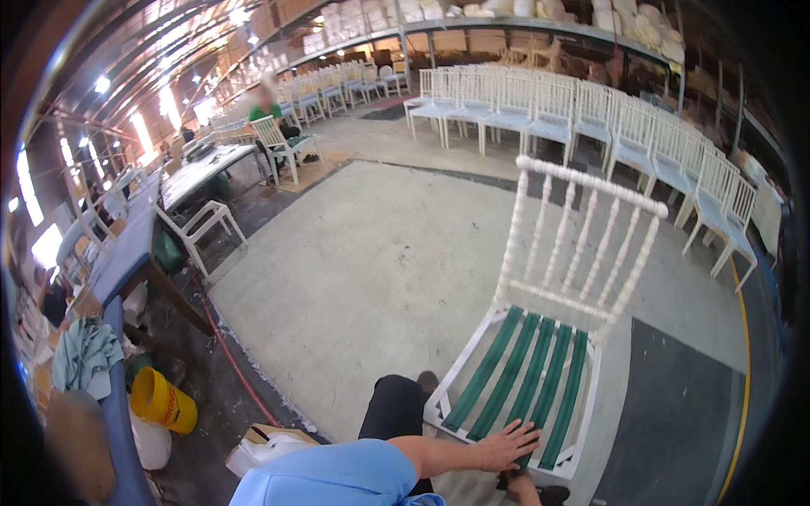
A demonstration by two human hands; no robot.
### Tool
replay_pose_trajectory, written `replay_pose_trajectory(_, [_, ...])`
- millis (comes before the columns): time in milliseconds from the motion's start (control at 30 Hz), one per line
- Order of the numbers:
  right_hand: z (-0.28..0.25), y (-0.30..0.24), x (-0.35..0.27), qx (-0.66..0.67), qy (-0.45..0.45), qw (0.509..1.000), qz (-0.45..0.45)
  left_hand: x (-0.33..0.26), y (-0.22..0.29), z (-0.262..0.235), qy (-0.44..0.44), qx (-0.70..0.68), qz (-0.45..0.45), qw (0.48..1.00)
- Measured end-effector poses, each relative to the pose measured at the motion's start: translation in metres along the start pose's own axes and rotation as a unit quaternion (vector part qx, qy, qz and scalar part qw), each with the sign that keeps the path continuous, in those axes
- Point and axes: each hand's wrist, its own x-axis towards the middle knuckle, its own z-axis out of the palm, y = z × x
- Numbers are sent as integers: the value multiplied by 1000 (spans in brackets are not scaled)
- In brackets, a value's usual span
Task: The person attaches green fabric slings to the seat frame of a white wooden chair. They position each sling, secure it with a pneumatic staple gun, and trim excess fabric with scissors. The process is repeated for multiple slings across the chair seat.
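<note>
A white chair (582,236) with a spindle back stands before me, turned at an angle. Several dark green webbing straps (516,371) run from the back to the front of its open seat frame. My left hand (509,445) lies flat on the front ends of the straps, fingers spread. Just below it, at the front rail, my right hand (525,489) shows only in part at the lower edge. Its fingers look closed round a dark object (553,495), mostly hidden, whose kind I cannot make out.
Rows of white chairs (553,114) with pale seats line the back and right. Left are a long table (126,244), a bare chair frame (202,228), a yellow bucket (164,403) and a red hose (240,371). A person in green (266,112) sits farther back.
</note>
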Motion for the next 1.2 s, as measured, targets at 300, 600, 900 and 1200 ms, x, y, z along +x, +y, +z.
replay_pose_trajectory(300, [22, 20, -41, 382, 173, 868, 267, 18, -8, 23, -15, 75, -17, 997])
replay_pose_trajectory(600, [47, -23, -5, 929, 44, 310, 198, 18, 0, 13, 0, 64, -3, 998])
replay_pose_trajectory(900, [24, -39, 0, 921, 65, 355, 143, 7, -2, 11, 54, 34, -8, 998])
replay_pose_trajectory(1200, [39, -26, 14, 943, 16, 327, 64, 5, 2, 6, -5, 40, -15, 999])
